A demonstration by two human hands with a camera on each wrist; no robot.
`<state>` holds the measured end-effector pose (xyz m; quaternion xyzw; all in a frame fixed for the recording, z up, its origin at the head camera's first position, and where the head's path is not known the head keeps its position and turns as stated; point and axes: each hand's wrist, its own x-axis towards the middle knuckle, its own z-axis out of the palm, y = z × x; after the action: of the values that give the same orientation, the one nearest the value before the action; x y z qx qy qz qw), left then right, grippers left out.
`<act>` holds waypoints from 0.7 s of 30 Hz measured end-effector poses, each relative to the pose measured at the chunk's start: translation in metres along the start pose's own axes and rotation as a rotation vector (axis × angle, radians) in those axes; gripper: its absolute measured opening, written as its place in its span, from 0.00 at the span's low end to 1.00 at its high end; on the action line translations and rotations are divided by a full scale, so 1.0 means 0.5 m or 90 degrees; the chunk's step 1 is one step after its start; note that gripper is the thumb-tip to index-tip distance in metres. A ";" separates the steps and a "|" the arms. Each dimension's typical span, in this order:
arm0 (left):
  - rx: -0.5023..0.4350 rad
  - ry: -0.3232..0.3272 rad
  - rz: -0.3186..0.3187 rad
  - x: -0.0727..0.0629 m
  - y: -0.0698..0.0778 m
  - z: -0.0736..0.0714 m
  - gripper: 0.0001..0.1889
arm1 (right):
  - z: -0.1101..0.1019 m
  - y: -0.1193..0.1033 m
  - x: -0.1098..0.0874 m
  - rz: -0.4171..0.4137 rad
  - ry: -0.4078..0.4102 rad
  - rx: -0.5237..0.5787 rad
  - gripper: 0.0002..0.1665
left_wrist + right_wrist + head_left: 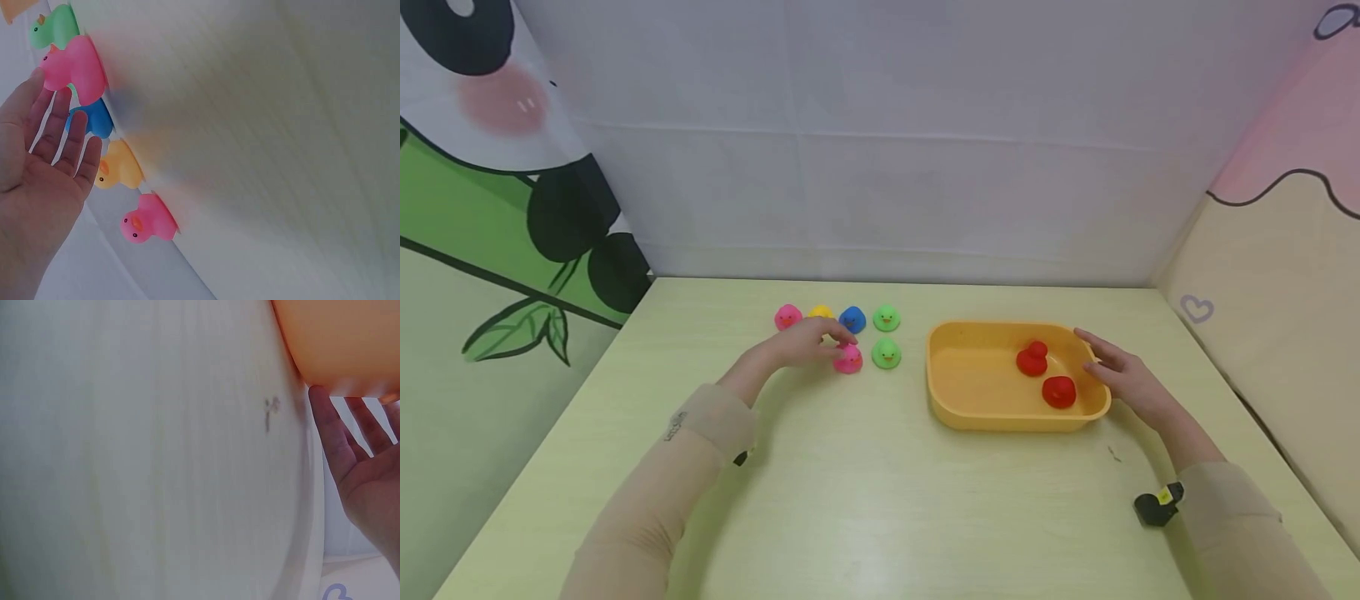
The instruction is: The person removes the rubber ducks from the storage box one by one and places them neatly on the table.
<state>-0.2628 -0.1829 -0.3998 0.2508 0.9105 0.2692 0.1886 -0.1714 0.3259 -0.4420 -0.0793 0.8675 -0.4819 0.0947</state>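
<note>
In the head view my left hand [805, 343] reaches over a pink rubber duck [848, 359] that sits in front of the back row. The left wrist view has thumb and fingertips right at this duck [82, 72], with the fingers spread and fairly straight. Beside it is a green duck [887, 353]. My right hand [1126, 379] rests at the right end of a yellow plastic tray [985, 422], its fingers extended along the rim; in the right wrist view the thumb lies against the tray wall [350, 350]. Two red ducks, one upright [1032, 360] and another [1059, 392], are inside.
Along the back stand a pink duck [787, 317], a yellow one [820, 311] partly hidden by my left hand, a blue one [852, 319] and a green one [887, 317]. The pale wooden table [865, 508] meets a white cloth wall [895, 200] behind.
</note>
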 end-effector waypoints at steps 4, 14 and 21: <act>-0.011 0.024 -0.029 0.010 -0.007 0.010 0.18 | -0.002 0.001 0.001 -0.002 0.001 0.000 0.34; -0.024 0.064 -0.028 0.018 0.001 0.027 0.16 | -0.003 0.007 0.003 -0.002 0.001 -0.001 0.35; -0.009 0.056 -0.027 0.012 0.011 0.019 0.15 | -0.003 0.005 0.003 -0.002 -0.002 -0.002 0.35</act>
<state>-0.2611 -0.1722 -0.4052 0.2179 0.9212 0.2822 0.1555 -0.1734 0.3284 -0.4435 -0.0815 0.8682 -0.4802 0.0950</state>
